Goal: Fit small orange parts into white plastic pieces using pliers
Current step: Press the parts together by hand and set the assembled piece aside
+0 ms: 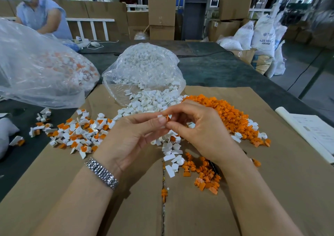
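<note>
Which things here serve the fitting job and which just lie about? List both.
Job: left hand pinching a white piece; right hand pinching an orange part; orange heap; open bag of white pieces; assembled pile.
Lying about: paper sheets; white sacks; cardboard boxes.

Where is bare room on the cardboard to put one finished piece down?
Bare cardboard lies near left, below the assembled pile, and near right, between the small orange heap and the paper sheet. Around both hands, left hand and right hand, it is crowded.
</note>
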The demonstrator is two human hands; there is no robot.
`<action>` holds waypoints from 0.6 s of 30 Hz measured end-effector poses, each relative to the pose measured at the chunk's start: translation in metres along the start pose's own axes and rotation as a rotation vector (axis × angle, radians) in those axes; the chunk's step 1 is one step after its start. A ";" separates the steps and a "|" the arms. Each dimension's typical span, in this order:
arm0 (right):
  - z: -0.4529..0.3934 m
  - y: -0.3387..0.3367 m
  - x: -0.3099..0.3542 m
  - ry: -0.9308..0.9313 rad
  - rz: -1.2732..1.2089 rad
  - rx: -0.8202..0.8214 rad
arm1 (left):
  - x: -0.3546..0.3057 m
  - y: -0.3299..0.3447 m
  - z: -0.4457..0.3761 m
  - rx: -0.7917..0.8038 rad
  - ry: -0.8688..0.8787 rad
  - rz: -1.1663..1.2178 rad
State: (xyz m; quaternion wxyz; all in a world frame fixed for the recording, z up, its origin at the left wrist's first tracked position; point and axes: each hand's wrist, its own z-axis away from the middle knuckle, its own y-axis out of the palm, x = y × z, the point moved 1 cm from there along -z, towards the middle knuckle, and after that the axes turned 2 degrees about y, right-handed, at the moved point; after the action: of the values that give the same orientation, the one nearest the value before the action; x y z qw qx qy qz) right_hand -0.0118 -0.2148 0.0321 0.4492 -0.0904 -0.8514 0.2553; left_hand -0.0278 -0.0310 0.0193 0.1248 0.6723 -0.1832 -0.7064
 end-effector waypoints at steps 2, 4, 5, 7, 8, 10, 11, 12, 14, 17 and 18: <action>0.000 0.001 -0.001 0.028 -0.023 0.026 | 0.000 0.001 0.000 -0.027 0.018 -0.014; -0.001 -0.001 -0.002 0.139 -0.200 0.046 | -0.001 0.001 -0.001 -0.054 0.038 -0.011; -0.001 -0.002 -0.002 0.197 -0.285 0.044 | -0.001 0.001 -0.001 -0.065 0.047 -0.008; -0.002 -0.003 -0.004 0.253 -0.340 0.028 | -0.001 0.001 -0.001 -0.077 0.065 -0.014; -0.002 -0.002 -0.005 0.258 -0.337 0.022 | 0.000 0.002 -0.001 -0.078 0.074 -0.026; -0.001 0.000 -0.005 0.257 -0.330 0.009 | 0.000 0.001 0.000 -0.078 0.090 -0.064; -0.001 0.000 -0.006 0.259 -0.330 0.006 | 0.001 0.001 0.001 -0.080 0.096 -0.092; -0.001 0.001 -0.006 0.262 -0.331 0.003 | 0.001 0.001 0.001 -0.083 0.100 -0.120; -0.001 0.000 -0.007 0.262 -0.326 -0.008 | 0.001 0.000 0.001 -0.082 0.100 -0.153; -0.001 0.000 -0.005 0.227 -0.307 -0.013 | 0.001 0.000 0.001 -0.077 0.099 -0.145; -0.001 -0.001 -0.004 0.210 -0.301 -0.011 | 0.001 0.000 0.001 -0.072 0.097 -0.135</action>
State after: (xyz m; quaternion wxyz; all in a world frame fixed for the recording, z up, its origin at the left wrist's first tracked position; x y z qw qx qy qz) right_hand -0.0086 -0.2167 0.0298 0.5685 0.0094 -0.8050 0.1696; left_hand -0.0285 -0.0314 0.0189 0.1094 0.7116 -0.1056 -0.6860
